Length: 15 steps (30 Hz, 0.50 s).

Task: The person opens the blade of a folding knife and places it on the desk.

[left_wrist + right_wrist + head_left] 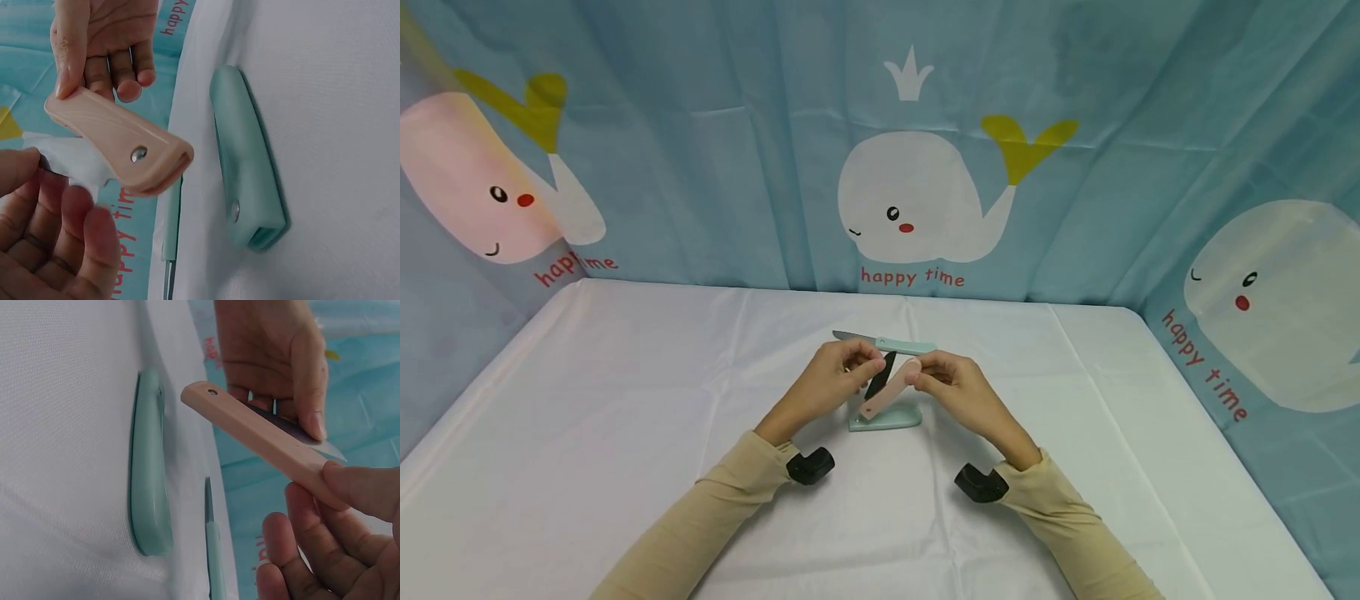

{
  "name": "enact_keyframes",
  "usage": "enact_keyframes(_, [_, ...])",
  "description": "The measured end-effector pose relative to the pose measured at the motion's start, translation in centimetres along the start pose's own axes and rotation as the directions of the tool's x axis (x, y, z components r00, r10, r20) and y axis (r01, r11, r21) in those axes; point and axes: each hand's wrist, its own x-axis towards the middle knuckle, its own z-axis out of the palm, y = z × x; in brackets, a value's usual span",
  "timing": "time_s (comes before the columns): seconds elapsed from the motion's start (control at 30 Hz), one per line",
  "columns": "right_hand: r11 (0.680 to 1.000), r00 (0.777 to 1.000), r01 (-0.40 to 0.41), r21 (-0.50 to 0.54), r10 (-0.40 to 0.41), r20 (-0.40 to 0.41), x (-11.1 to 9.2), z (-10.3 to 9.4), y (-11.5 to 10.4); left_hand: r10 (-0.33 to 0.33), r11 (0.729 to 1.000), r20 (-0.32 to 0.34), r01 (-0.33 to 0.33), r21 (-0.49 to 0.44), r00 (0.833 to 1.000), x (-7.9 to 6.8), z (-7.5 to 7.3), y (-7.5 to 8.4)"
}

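Observation:
A pink folding knife point(889, 392) is held up between both hands, its blade point(880, 377) partly swung out of the handle. My right hand point(966, 390) pinches the far end of the pink handle between thumb and fingers. With thumb and fingertips, my left hand point(829, 382) pinches the blade. The pivot screw shows near the handle's other end in both wrist views. Beneath the held knife, a folded mint-green knife point(247, 162) lies on the table. Behind the hands lies another mint-green knife point(906, 346), unfolded, its blade point(853, 336) pointing left.
A white cloth point(625, 433) covers the table. Blue curtains point(700, 192) printed with whales hang behind the table and along both sides. Black wrist cameras point(811, 467) sit at both sleeve cuffs.

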Motion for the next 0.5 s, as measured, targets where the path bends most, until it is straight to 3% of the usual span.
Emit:
enact_keyframes(0.2, [1.0, 1.0, -0.012, 0.023, 0.012, 0.011, -0.06, 0.0, -0.36, -0.03, 0.993, 0.035, 0.033, -0.111, 0.999, 0.02, -0.22, -0.1])
enact_keyframes(0.5, [1.0, 1.0, 0.007, -0.002, -0.007, 0.013, -0.12, 0.22, -0.56, -0.043, 0.996, 0.043, 0.046, -0.082, 0.998, -0.18, -0.17, 0.11])
